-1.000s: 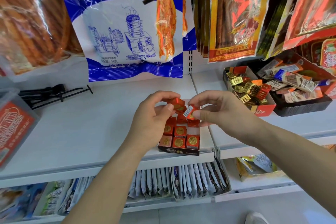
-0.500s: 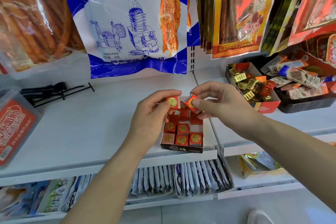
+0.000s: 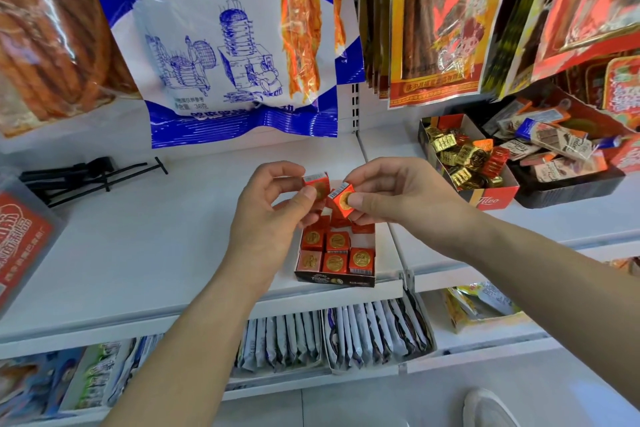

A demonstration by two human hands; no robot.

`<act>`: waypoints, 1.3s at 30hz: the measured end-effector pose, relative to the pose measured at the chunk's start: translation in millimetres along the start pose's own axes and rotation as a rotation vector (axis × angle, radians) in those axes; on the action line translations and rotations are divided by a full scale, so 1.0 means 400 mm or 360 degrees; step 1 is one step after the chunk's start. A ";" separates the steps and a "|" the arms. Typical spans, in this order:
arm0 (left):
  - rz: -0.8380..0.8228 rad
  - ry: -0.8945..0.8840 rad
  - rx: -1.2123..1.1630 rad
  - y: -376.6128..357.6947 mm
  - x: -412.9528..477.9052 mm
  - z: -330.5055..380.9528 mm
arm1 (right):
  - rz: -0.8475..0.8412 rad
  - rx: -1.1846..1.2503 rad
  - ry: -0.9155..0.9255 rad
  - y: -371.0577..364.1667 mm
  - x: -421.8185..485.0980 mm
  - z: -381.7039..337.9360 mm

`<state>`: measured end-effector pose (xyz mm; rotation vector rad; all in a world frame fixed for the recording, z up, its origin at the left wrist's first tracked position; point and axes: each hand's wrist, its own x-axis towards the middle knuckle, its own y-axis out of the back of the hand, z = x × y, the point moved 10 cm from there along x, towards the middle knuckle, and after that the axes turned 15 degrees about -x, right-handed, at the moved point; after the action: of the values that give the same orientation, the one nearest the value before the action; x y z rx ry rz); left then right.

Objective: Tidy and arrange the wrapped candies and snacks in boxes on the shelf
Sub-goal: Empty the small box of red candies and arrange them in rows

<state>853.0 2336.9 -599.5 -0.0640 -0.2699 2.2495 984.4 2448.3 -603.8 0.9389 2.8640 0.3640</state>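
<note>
Red shiny foil wraps each small candy cube, and every cube has a gold circle on one face. The left hand (image 3: 273,215) pinches 1 cube (image 3: 316,181) between thumb and fingers. The right hand (image 3: 391,191) pinches a 2nd cube (image 3: 341,200) the same way, so each grip is closed on its own candy. The 2 cubes sit just beside each other in the air, right above the back of the small box (image 3: 334,280). The box stands at the front edge of the white shelf (image 3: 138,246). In it, 3 cubes make a neat front row with gold circles up. More stand behind them, and a few tipped ones lie at the back under the hands.

These cubes look very light and stiff enough to keep their shape. The foil looks smooth and a bit slippery, and a hard squeeze could dent a corner. I think the best hold is a soft pinch on 2 flat sides that face each other, leaving the gold face clear to aim upward.

Half a second ago, the left cube showed its gold circle fully. Now the thumb covers part of it and a white label strip shows on top. The right cube showed mostly a plain side then, and now its gold circle faces the camera. Both hands are in nearly the same spot.
</note>
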 end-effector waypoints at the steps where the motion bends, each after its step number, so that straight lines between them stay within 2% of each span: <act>1: -0.0020 0.0019 -0.0035 -0.006 -0.002 -0.002 | 0.0010 0.0010 0.0001 0.001 0.001 -0.001; 9: -0.0125 0.0001 0.0056 -0.015 -0.009 0.010 | 0.0101 -0.0076 0.0035 0.015 0.004 -0.005; 16: -0.0211 0.0077 0.0107 -0.036 -0.010 -0.007 | 0.0017 -0.0005 -0.0059 0.010 0.001 0.003; 18: -0.0209 0.0009 0.0269 -0.037 -0.005 -0.004 | 0.0051 -0.0028 -0.0084 0.033 0.001 0.006; 22: -0.0197 -0.0206 0.1015 -0.057 0.013 -0.004 | 0.0296 -0.0144 -0.0177 0.125 -0.005 0.036; 25: -0.0319 -0.0216 0.1405 -0.104 0.030 -0.041 | 0.0428 -0.0205 -0.0281 0.174 -0.014 0.079; 28: -0.0363 -0.0173 0.1700 -0.128 0.048 -0.079 | 0.0409 -0.0227 -0.0321 0.179 -0.020 0.105; 36: -0.0242 -0.0151 0.1652 -0.109 0.071 -0.070 | 0.0331 -0.0328 -0.0299 0.164 -0.017 0.110; 39: -0.0098 -0.0278 0.1715 -0.086 0.072 -0.032 | 0.0328 -0.0311 -0.0291 0.162 -0.014 0.104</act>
<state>862.5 2382.6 -603.3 0.6930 0.8440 2.0638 1033.1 2503.4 -627.2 1.1654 2.5219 0.5354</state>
